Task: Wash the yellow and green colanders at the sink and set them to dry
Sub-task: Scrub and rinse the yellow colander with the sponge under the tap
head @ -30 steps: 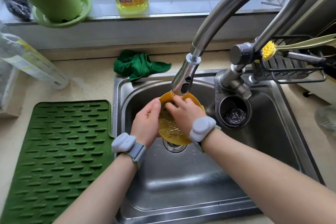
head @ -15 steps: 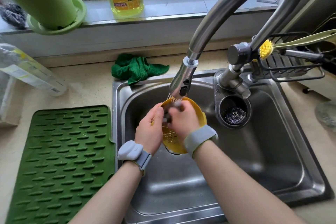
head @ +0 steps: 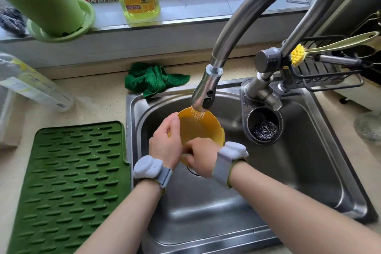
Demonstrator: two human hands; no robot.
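Head view: yellow colander (head: pixel 201 128) held tilted over the sink (head: pixel 309 171) basin, directly under the faucet (head: pixel 203 93) spray; left hand (head: pixel 166 142) grips its left rim with curled fingers, right hand (head: pixel 201 158) holds its near rim, fingers curled and partly blurred. Left of the sink, on the desk (head: pixel 99 105): green drying mat (head: pixel 68 187); behind the sink's left corner: green cloth (head: pixel 152 79); in the sink's side cup: steel scourer (head: pixel 265 130).

Brushed steel sink (head: pixel 309 171), glossy yellow plastic colander (head: pixel 198 128), ribbed matt green mat (head: pixel 68 187), fuzzy green cloth (head: pixel 152 80).
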